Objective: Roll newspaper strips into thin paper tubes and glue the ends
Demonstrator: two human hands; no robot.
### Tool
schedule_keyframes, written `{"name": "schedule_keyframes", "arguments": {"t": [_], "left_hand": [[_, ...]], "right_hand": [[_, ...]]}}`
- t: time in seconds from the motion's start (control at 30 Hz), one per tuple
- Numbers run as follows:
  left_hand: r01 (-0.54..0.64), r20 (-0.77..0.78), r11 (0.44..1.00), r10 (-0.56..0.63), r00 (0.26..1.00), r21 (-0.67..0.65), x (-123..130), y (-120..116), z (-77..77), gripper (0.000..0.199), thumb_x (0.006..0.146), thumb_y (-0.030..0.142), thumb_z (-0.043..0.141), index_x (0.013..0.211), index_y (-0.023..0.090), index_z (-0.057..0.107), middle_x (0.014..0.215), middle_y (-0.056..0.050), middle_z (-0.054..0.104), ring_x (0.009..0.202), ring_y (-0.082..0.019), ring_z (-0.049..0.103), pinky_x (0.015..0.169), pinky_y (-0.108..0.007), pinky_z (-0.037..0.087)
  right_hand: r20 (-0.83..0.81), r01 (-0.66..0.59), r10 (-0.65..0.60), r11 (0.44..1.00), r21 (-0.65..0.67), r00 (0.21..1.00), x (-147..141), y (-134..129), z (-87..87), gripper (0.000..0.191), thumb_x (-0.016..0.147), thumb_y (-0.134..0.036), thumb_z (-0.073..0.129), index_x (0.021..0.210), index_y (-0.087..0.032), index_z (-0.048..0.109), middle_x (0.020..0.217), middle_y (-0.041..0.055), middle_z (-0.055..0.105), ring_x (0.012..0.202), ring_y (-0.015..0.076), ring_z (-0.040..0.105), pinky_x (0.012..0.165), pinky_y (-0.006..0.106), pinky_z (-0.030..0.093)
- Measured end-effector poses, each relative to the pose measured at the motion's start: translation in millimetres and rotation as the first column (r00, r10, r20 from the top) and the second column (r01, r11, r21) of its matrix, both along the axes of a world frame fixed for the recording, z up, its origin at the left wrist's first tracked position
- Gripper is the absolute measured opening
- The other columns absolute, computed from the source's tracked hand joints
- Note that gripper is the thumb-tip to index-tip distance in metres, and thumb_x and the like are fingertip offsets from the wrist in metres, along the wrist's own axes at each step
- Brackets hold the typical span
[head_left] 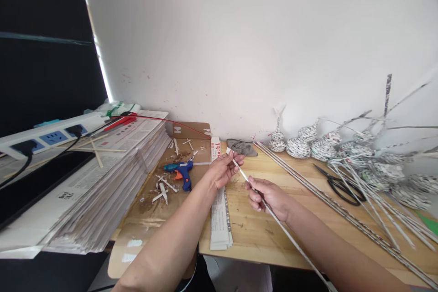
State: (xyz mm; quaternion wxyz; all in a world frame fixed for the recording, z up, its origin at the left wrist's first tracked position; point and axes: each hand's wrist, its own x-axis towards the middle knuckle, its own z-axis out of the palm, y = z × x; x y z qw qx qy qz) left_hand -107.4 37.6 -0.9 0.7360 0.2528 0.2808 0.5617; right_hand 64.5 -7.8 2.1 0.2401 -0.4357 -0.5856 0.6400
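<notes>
A long, thin rolled newspaper tube [290, 236] runs diagonally from between my hands to the lower right, with a flatter white upper end. My right hand [268, 198] is closed around it below that end. Near the tip, my left hand [226, 169] has its fingers curled against the tube. Under my left hand and forearm lies a stack of cut newspaper strips [219, 226] on the wooden table [253, 242]. To the left, a blue glue gun [185, 175] rests on brown cardboard [145, 212] among small white paper scraps [163, 194].
A tall newspaper stack [143, 164] carries a power strip [54, 136] on the left. At right are long paper tubes [321, 196], black scissors [344, 189] and several woven paper gourd shapes [297, 147]. A grey cloth [242, 147] lies by the wall.
</notes>
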Motion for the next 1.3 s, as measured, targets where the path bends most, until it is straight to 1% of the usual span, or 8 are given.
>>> {"name": "schedule_keyframes", "arguments": {"t": [0.17,0.37,0.57,0.73,0.87,1.03,1.2,1.3], "left_hand": [[-0.011,-0.008,1.0,0.011,1.0,0.005,1,0,-1.5,0.014,0.083,0.026,0.06,0.083,0.012,0.058,0.086,-0.01,0.071,0.071,-0.013,0.067,0.057,-0.017,0.052],[0.023,0.027,1.0,-0.023,0.999,0.021,2,-1,1.1,0.011,0.086,0.02,0.054,0.085,0.01,0.058,0.087,-0.011,0.07,0.078,-0.015,0.068,0.069,-0.022,0.055],[0.028,0.012,0.999,-0.028,1.0,0.023,1,-2,1.0,0.011,0.086,0.021,0.055,0.085,0.011,0.058,0.086,-0.011,0.07,0.077,-0.016,0.069,0.062,-0.02,0.055],[0.002,0.038,1.0,-0.002,0.999,0.017,2,-2,1.9,0.011,0.087,0.02,0.054,0.083,0.011,0.057,0.081,-0.01,0.07,0.069,-0.012,0.068,0.057,-0.016,0.053],[-0.021,0.031,1.0,0.02,0.999,0.012,2,-2,2.1,0.012,0.087,0.02,0.052,0.083,0.01,0.057,0.081,-0.01,0.07,0.069,-0.012,0.067,0.059,-0.017,0.054],[-0.004,0.028,1.0,0.004,1.0,0.011,0,0,3.1,0.013,0.087,0.021,0.052,0.082,0.011,0.058,0.081,-0.009,0.069,0.068,-0.012,0.067,0.058,-0.017,0.054],[-0.059,0.026,0.998,0.06,0.998,-0.015,-1,1,2.7,0.013,0.088,0.022,0.052,0.082,0.011,0.057,0.079,-0.009,0.069,0.066,-0.012,0.067,0.056,-0.017,0.054],[-0.029,0.032,1.0,0.029,0.999,-0.003,0,-1,3.2,0.015,0.088,0.023,0.052,0.082,0.011,0.058,0.08,-0.009,0.069,0.067,-0.012,0.067,0.056,-0.017,0.054]], "right_hand": [[0.184,0.1,-0.21,0.874,0.476,0.96,0,1,-0.8,0.036,0.078,-0.056,0.054,0.073,-0.021,0.052,0.056,-0.0019,0.048,0.052,0.0133,0.046,0.052,0.026,0.032],[-0.064,-0.018,0.011,0.993,-0.113,0.998,2,5,-4.4,0.041,0.086,-0.06,0.035,0.079,-0.021,0.047,0.046,-0.0088,0.026,0.039,0.0109,0.034,0.043,0.024,0.028],[0.156,0.09,-0.167,0.907,0.411,0.974,-4,2,3.7,0.035,0.083,-0.054,0.048,0.077,-0.02,0.051,0.057,-0.0027,0.045,0.051,0.0113,0.044,0.05,0.024,0.032],[-0.069,-0.013,0.012,1.0,-0.014,0.998,-8,4,1.3,0.041,0.088,-0.058,0.032,0.081,-0.02,0.049,0.047,-0.0077,0.031,0.039,0.0111,0.036,0.043,0.024,0.03],[0.003,0.082,-0.086,0.964,0.251,0.996,-8,8,-2.1,0.037,0.082,-0.055,0.051,0.077,-0.019,0.053,0.053,-0.0038,0.046,0.046,0.0106,0.044,0.048,0.024,0.033],[-0.115,-0.039,0.034,0.999,-0.039,0.993,-7,8,-1.3,0.043,0.087,-0.059,0.034,0.079,-0.021,0.05,0.044,-0.0084,0.03,0.038,0.0107,0.033,0.043,0.024,0.029],[0.093,0.084,-0.119,0.945,0.316,0.989,1,-2,-3.8,0.035,0.083,-0.054,0.05,0.078,-0.02,0.055,0.055,-0.0023,0.048,0.05,0.0122,0.046,0.052,0.025,0.034],[0.002,0.051,-0.052,0.985,0.162,0.999,2,-3,-4.5,0.037,0.086,-0.054,0.042,0.076,-0.02,0.053,0.048,-0.0052,0.039,0.043,0.011,0.038,0.048,0.025,0.032]]}}
